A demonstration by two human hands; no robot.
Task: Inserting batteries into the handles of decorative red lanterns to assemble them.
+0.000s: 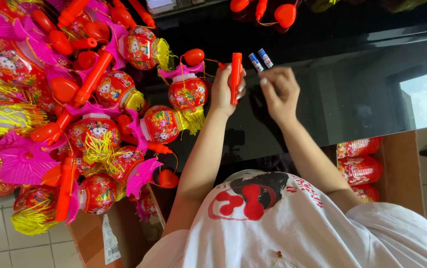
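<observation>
My left hand (pixel 223 92) is shut on a red plastic stick handle (pixel 236 77), held upright over the black glass table (pixel 352 94). A thin cord runs from the handle to a small red lantern (pixel 187 93) with a pink top and yellow tassel, just left of the hand. A red heart-shaped piece (pixel 194 56) lies above that lantern. My right hand (pixel 279 93) hovers beside the handle with its fingers bent and nothing visible in them. Its fingertips are close to two small blue-and-white batteries (pixel 260 60) lying on the glass.
A big heap of red lanterns (pixel 94 129) with pink fans, yellow tassels and red handles covers the left side. A cardboard box (pixel 397 168) at the right holds wrapped red lanterns (pixel 360 168). More red pieces (pixel 285 14) lie at the far edge. Tiled floor (pixel 5 233) shows below.
</observation>
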